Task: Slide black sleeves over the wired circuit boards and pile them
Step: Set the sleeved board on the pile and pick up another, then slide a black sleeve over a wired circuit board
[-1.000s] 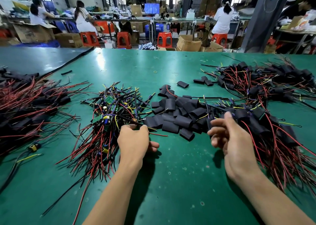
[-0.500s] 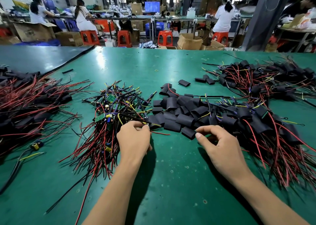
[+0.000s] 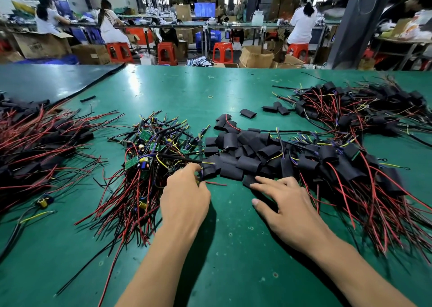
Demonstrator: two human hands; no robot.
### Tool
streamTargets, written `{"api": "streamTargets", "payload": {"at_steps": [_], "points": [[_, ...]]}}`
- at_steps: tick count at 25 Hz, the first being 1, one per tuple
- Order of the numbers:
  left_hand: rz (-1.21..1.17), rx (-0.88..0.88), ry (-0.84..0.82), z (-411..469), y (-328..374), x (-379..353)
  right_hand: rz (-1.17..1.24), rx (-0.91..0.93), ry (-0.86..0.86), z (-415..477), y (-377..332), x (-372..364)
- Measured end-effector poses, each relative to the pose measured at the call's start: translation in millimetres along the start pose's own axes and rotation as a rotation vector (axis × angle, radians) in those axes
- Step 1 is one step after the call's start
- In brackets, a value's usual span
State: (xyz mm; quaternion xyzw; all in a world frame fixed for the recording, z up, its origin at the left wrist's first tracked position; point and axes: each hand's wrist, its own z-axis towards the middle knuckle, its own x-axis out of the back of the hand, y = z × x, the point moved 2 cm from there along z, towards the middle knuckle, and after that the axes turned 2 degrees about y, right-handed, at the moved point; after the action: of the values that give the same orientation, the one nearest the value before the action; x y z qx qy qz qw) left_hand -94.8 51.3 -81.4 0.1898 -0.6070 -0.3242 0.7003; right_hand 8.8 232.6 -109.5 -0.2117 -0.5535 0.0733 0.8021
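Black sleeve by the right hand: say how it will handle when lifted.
The black sleeve by the right hand looks flat and thin: probably light and floppy. Lying flat, it should not roll, but may slide on the glossy table.

The left arm (image 3: pixel 161 260) and right arm (image 3: pixel 346 267), both bare, reach in from the lower edge. The left hand (image 3: pixel 184 197) is bunched, knuckles up, fingers curled forward and under; whether they pinch anything is hidden. The right hand (image 3: pixel 288 204) lies palm down, fingers splayed and nearly straight, with the thumb out leftward.
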Motion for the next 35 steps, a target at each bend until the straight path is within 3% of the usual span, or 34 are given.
{"api": "streamTargets", "payload": {"at_steps": [7,11,14,17,24,29,32,35], "points": [[-0.125,-0.027,-0.174,-3.2,9.4,-5.0,0.1,-0.008,0.157,-0.5,0.9,10.2],[-0.203,-0.089,-0.259,-6.4,14.9,-13.3,0.032,-0.048,0.095,-0.7,2.7,6.8],[-0.012,-0.055,-0.121,-9.0,11.0,-15.6,0.065,-0.072,0.086,0.4,4.8,6.4],[0.117,-0.011,-0.106,-12.0,9.1,-18.8,0.149,-0.102,0.077,1.8,4.5,6.0],[0.132,-0.225,-0.202,-18.6,18.0,-29.4,0.25,0.036,-0.138,-1.0,-7.9,4.7],[-0.085,-0.103,-0.168,-17.0,15.6,-28.8,0.27,0.041,-0.13,-1.4,-9.5,6.6],[-0.397,0.009,-0.156,-17.6,20.1,-29.7,0.293,0.016,-0.071,-0.3,-7.0,7.6],[-0.692,-0.023,-0.075,-18.7,26.2,-24.2,0.364,-0.063,0.091,1.5,-4.1,12.0]]}}
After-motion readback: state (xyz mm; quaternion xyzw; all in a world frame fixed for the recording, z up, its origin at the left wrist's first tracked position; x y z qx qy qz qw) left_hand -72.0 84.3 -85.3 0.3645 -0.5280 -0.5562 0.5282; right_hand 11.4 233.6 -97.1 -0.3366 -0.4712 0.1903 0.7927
